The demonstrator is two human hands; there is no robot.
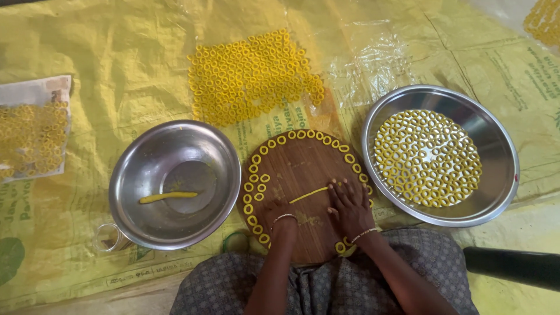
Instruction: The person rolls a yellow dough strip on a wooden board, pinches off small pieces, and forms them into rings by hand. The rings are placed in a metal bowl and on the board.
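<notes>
Both hands press flat and open on a thin yellow dough strand (309, 194) at the middle of the round wooden board (291, 169): left hand (279, 211), right hand (350, 205). Dough rings (303, 135) line the board's rim. A steel bowl (175, 184) sits left, a ring-filled steel basin (440, 154) right.

Two hands rolling yellow dough on a round wooden board

The right hand (349, 207) lies flat on the round wooden board (297, 169), fingers on a thin dough strip (309, 194); the left hand (279, 211) rests on the board beside it. Small dough rings (252, 175) line the board's rim. On the left, a steel bowl (175, 184) holds one dough roll (168, 197). On the right, a steel basin (440, 154) is filled with rings. More rings (254, 76) lie spread on the yellow sheet (116, 58) beyond the board.
</notes>
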